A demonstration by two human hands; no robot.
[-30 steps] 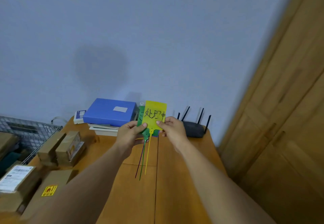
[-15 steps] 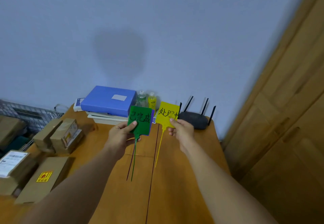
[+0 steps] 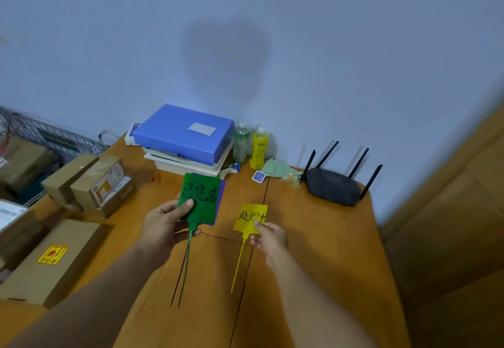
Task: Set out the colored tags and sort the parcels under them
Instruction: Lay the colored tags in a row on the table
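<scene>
Left hand [image 3: 163, 226] grips green tag [image 3: 201, 197] and purple tag [image 3: 221, 206] behind it; right hand [image 3: 270, 240] fingers [image 3: 260, 226] pinch yellow tag [image 3: 249, 218], now farther right, nearer the bench [image 3: 313, 238].

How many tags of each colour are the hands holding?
Flat green tag with a long tail, pinched in the left hand: 1
Flat purple tag, tucked behind the green one: 1
Flat yellow tag with a long tail, pinched in the right hand: 1
Total: 3
</scene>
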